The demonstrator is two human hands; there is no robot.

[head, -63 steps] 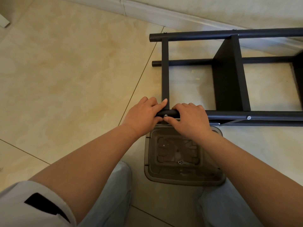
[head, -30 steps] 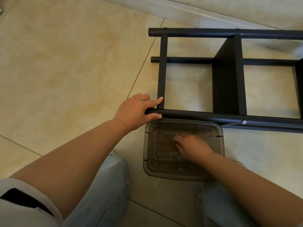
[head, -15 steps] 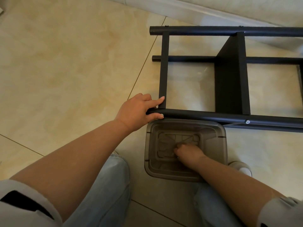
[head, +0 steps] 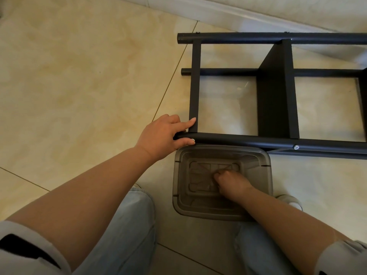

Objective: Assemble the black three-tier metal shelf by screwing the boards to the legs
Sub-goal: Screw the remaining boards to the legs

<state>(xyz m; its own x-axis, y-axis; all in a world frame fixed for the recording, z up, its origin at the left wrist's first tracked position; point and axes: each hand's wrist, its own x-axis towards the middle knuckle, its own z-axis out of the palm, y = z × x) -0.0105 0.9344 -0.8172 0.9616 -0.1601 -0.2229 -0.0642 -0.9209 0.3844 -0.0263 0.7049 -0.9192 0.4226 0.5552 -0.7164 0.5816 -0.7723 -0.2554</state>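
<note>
The black metal shelf (head: 274,90) lies on its side on the tiled floor, its legs running left to right. My left hand (head: 164,135) grips the left end of the near leg (head: 238,138), forefinger laid against the end board (head: 194,86). A silver screw (head: 296,147) shows farther right on that leg. My right hand (head: 230,180) reaches down into a grey translucent plastic bin (head: 178,185), fingers curled at its bottom. Whatever it touches there is hidden.
The bin stands on the floor between my knees, right under the near leg. A pale skirting board (head: 238,14) runs along the wall behind the shelf. A light shoe (head: 288,200) sits to the right of the bin. Bare beige tiles spread to the left.
My right hand left the near leg and went down into the bin, then curled at its bottom. My left hand stayed on the end of the leg.
</note>
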